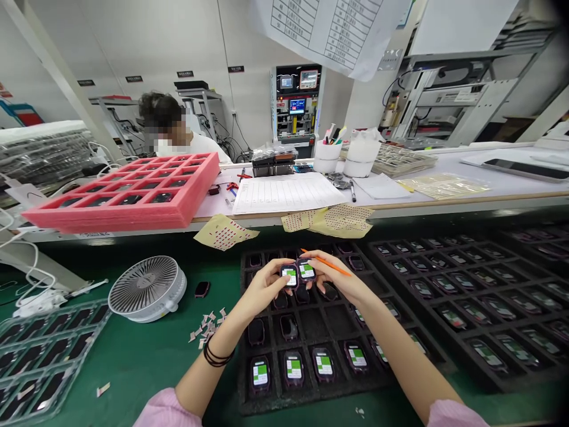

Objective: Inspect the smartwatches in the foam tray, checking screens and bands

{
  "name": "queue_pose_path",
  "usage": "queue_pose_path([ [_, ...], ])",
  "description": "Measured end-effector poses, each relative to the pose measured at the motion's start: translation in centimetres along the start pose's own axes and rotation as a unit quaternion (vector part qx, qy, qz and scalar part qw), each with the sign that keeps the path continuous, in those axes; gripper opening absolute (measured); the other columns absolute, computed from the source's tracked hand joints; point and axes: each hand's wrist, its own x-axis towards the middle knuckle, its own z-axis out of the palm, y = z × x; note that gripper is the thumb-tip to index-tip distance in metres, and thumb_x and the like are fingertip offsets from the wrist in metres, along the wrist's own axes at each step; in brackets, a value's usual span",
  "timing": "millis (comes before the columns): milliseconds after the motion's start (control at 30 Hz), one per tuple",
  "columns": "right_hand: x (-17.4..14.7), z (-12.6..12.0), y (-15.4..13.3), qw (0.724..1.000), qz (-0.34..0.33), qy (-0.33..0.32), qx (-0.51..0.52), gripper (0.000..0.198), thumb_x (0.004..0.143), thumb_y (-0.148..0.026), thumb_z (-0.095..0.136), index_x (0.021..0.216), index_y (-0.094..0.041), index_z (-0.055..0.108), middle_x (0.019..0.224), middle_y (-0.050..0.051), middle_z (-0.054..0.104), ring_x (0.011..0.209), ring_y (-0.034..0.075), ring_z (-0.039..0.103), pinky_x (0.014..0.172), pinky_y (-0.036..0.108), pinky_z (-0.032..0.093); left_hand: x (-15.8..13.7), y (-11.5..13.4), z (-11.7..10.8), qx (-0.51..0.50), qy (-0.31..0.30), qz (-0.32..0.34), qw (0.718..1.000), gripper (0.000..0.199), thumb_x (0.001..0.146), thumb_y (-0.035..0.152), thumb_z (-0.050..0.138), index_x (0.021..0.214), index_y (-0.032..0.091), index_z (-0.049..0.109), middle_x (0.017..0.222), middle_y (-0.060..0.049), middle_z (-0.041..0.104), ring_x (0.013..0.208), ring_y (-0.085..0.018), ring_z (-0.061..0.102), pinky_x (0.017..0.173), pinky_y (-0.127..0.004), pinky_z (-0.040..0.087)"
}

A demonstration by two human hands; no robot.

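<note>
two sets of fingers [275, 288] curl inward: left hand [267, 283] pinching one watch [292, 274], right hand [334, 277] another watch [306, 270] and orange stick [332, 265].

Both forearms slant inward from the lower frame. The left forearm [231, 335] leans right, ending in the left hand [269, 281] at the centre, thumb pressed forward, fingers bent in a grip. The right forearm [395, 338] leans left; the right hand [331, 274] curls closed just beside the left.
</note>
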Motion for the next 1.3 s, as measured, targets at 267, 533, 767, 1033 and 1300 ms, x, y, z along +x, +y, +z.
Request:
queue_pose_path([
  [267, -0.1, -0.2, 0.2, 0.998, -0.022, -0.023, -0.051, 0.031, 0.081, -0.037, 0.062, 0.104, -0.017, 0.056, 0.077, 0.001, 0.061, 0.052, 0.011, 0.062, 0.036, 0.017, 0.04, -0.1, 0.4, 0.1, 0.032, 0.021, -0.008, 0.999, 0.038, 0.087, 0.043, 0.05, 0.116, 0.018, 0.055, 0.099, -0.005, 0.063, 0.061, -0.009, 0.059, 0.045, -0.018, 0.037],
  [533, -0.4, 0.1, 0.2, 0.999, -0.02, -0.029, -0.037, 0.03, 0.086, -0.04, 0.054, 0.106, -0.017, 0.056, 0.073, 0.001, 0.061, 0.057, 0.013, 0.064, 0.038, 0.017, 0.04, 0.0, 0.1, 0.5, 0.007, 0.034, 0.012, 0.999, 0.042, 0.081, 0.045, 0.059, 0.111, 0.016, 0.056, 0.103, -0.008, 0.062, 0.07, -0.011, 0.057, 0.053, -0.02, 0.046],
  [767, -0.8, -0.1, -0.1, 0.995, -0.04, -0.07, -0.051, 0.029, 0.086, -0.035, 0.056, 0.111, -0.02, 0.052, 0.097, 0.006, 0.061, 0.062, 0.011, 0.063, 0.04, 0.017, 0.042, -0.3, 0.7, 0.4, 0.023, 0.043, 0.0, 0.999, 0.037, 0.084, 0.043, 0.057, 0.11, 0.017, 0.056, 0.099, -0.006, 0.062, 0.071, -0.011, 0.057, 0.054, -0.02, 0.046],
  [1033, -1.0, 0.0, -0.6, 0.995, -0.048, -0.059, -0.069, 0.03, 0.087, -0.037, 0.056, 0.11, -0.019, 0.051, 0.097, 0.007, 0.06, 0.059, 0.01, 0.061, 0.039, 0.018, 0.039, -0.5, 1.0, 0.4, 0.022, 0.033, -0.002, 0.999, 0.038, 0.088, 0.041, 0.051, 0.117, 0.017, 0.054, 0.092, -0.005, 0.061, 0.065, -0.01, 0.058, 0.049, -0.019, 0.039],
  [1300, -1.0, -0.1, -0.4, 0.996, -0.045, -0.046, -0.063, 0.027, 0.086, -0.036, 0.059, 0.107, -0.02, 0.053, 0.091, 0.004, 0.06, 0.058, 0.01, 0.06, 0.039, 0.017, 0.036, -0.6, 1.2, 0.5, 0.012, 0.038, -0.003, 0.999, 0.037, 0.088, 0.042, 0.051, 0.114, 0.017, 0.056, 0.089, -0.004, 0.061, 0.065, -0.011, 0.059, 0.05, -0.02, 0.038],
])
